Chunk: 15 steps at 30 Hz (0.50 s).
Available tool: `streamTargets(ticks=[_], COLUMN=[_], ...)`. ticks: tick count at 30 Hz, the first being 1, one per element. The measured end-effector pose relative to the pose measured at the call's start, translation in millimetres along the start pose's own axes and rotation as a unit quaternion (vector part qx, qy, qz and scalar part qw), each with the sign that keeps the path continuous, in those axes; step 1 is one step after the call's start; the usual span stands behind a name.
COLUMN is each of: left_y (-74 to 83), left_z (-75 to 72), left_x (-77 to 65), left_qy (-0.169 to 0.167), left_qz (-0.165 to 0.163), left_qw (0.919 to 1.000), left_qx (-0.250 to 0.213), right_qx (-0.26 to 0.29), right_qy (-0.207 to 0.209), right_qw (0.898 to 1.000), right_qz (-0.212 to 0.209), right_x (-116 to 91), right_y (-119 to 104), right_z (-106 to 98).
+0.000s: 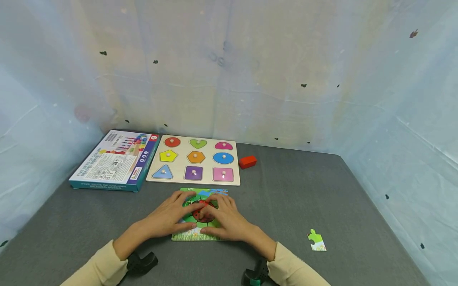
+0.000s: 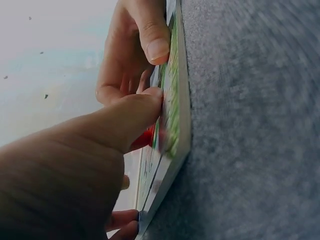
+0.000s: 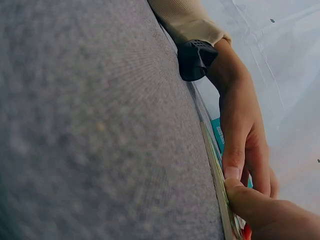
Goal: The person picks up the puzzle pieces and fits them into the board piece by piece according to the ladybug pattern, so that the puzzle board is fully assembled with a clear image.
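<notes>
A ladybug jigsaw puzzle [image 1: 195,237] with a green, flowered picture lies flat on the grey table. My left hand [image 1: 167,216] rests on its left half, fingers spread over the picture and thumb near the lower middle. From the other side, my right hand [image 1: 231,221] touches the right half with bent fingers, its thumb low on the puzzle. Both hands' fingertips meet close together over the red ladybug [image 1: 203,214]. In the left wrist view, the thumbs press along the near edge of the puzzle board [image 2: 175,100]. Parts of the picture are hidden beneath the fingers.
One loose green-and-white jigsaw piece [image 1: 317,241] lies at the right. Behind the puzzle sits a wooden shape board [image 1: 179,163] with knobbed shapes, beside a boxed toy set [image 1: 114,161] on the left. A red block [image 1: 247,161] touches or nearly touches the board's right side.
</notes>
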<state>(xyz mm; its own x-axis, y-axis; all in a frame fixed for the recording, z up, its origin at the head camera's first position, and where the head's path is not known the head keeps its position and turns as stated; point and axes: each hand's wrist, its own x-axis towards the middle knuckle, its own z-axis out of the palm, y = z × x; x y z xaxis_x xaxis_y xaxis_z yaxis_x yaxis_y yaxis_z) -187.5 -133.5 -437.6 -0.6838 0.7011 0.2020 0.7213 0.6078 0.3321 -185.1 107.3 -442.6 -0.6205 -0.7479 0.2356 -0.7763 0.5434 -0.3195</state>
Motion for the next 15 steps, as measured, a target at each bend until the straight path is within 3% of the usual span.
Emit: streamTargets(ticks=[8,15], left_y=[7.0,14.3], left_z=[-1.2,-5.5], left_x=[5.3,12.2], left_qy=[-0.025,-0.037], left_qz=[-0.014,0.009], left_qw=[0.9994,0.9989], left_qx=[0.019,0.026], right_qx=[-0.004,-0.002], right_qy=[-0.014,-0.014], right_qw=[1.000,1.000], right_qz=[0.007,0.011], right_x=[0,0], right_y=[2,2], right_z=[0,1])
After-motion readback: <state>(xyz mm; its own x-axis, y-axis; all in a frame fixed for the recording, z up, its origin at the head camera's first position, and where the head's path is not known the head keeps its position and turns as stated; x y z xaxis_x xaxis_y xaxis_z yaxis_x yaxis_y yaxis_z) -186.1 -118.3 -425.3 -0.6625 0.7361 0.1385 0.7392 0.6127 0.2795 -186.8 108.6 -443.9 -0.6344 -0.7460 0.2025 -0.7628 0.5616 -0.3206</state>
